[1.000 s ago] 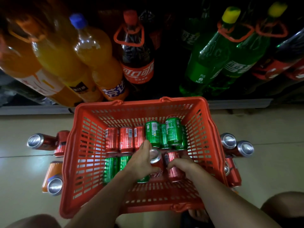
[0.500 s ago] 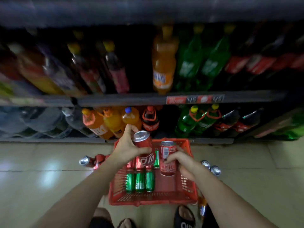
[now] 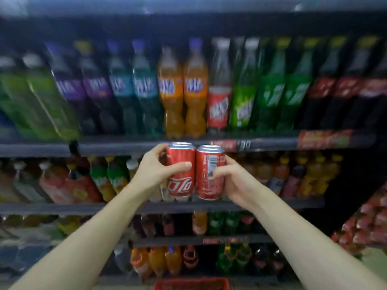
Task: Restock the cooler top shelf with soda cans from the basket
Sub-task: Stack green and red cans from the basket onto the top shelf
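A: What is held, left to right?

B: One upright red can (image 3: 181,169) is gripped by the left hand (image 3: 156,171), a second red can (image 3: 209,172) by the right hand (image 3: 234,180), the two just beside each other.

A: Progress?

B: Neither can is shelved. The top shelf is judged unreached; the basket (image 3: 191,284) is seen below.

I see a tall dark shelving unit (image 3: 146,146) filling the view, stocked tier on tier with blurred plastic bottles (image 3: 184,91): green, purple, teal, orange and dark cola. Red price strips (image 3: 324,139) run along the upper shelf edge at right. A stack of red packs (image 3: 370,225) sits lower right. Lighting is dim; a pale band (image 3: 188,3) crosses the top.
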The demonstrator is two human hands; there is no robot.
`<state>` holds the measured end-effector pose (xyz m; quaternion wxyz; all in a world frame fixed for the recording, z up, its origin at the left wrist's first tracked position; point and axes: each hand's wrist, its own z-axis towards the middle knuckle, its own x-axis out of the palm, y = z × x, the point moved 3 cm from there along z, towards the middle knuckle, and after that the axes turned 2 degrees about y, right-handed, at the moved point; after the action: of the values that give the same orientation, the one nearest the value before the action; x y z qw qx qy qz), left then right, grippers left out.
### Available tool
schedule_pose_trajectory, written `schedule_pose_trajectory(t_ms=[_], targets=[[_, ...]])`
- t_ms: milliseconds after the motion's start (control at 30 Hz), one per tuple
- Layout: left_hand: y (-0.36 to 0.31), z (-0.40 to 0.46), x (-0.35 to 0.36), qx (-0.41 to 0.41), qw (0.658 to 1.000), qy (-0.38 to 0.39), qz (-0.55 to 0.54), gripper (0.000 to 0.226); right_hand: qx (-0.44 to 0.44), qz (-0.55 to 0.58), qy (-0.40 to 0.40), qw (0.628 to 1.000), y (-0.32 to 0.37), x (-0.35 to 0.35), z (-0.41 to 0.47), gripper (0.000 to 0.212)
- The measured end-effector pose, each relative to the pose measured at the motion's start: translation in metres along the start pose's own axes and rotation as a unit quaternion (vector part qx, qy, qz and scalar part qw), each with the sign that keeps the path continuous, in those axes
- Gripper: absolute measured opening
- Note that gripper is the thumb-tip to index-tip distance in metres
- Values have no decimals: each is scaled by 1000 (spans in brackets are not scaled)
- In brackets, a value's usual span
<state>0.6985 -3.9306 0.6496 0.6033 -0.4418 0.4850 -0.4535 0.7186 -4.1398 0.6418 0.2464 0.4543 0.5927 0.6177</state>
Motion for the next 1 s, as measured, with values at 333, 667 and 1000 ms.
schedule_pose_trajectory(t_ms=[333, 667, 1000], targets=[[-268, 34, -3, 207, 977, -7, -47, 67, -230, -60, 65, 969, 260, 28, -39, 44], [-384, 82, -1, 260, 962, -65, -42, 60, -336, -187, -83, 919, 393, 21, -41, 45], [-437, 164, -19, 295, 951, -75, -50, 63, -383, -329, -258, 824, 479, 35, -13, 60]])
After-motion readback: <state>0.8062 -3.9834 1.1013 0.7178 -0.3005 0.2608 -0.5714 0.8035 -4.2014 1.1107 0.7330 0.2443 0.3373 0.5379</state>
